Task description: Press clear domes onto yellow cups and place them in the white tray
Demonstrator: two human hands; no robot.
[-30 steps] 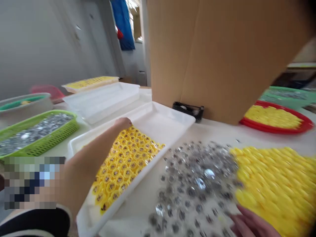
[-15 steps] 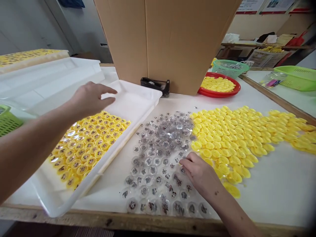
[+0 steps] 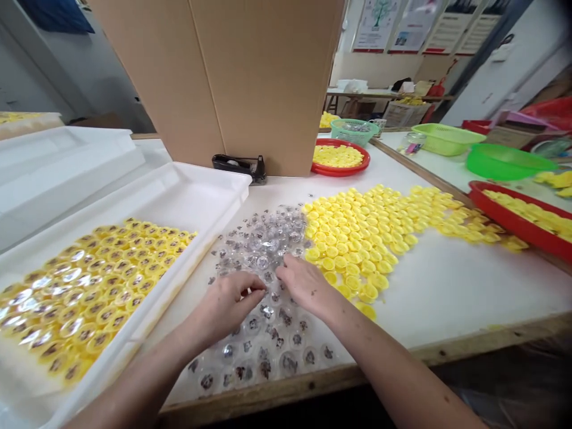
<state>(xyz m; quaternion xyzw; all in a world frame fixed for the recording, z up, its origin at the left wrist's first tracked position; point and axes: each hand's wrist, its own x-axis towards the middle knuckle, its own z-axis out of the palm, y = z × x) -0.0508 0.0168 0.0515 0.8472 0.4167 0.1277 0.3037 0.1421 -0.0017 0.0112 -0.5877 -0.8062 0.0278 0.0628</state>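
My left hand [image 3: 235,301] hovers over the clear round plastic covers [image 3: 263,235], which bear small dark printed figures. Its thumb and index finger come together at the tips, and anything between them is too small to make out. Close by on the right, my right hand [image 3: 306,285] has its fingertips pinched down among the same covers; what it grips is hidden. Beside it spread many yellow round plastic pieces [image 3: 357,229]. On the left, a white tray [image 3: 196,179] holds rows of yellow pieces with printed figures [image 3: 100,286] on them.
A cardboard box [image 3: 232,77] stands behind, with a black tape dispenser [image 3: 241,167] at its foot. Red trays [image 3: 366,164] of yellow pieces and a green basket [image 3: 353,130] sit at the back. A wooden edge [image 3: 286,384] borders the table's front.
My left hand has moved from above the white tray, right and down to the clear covers. My right hand stays among the covers. The view has turned right.
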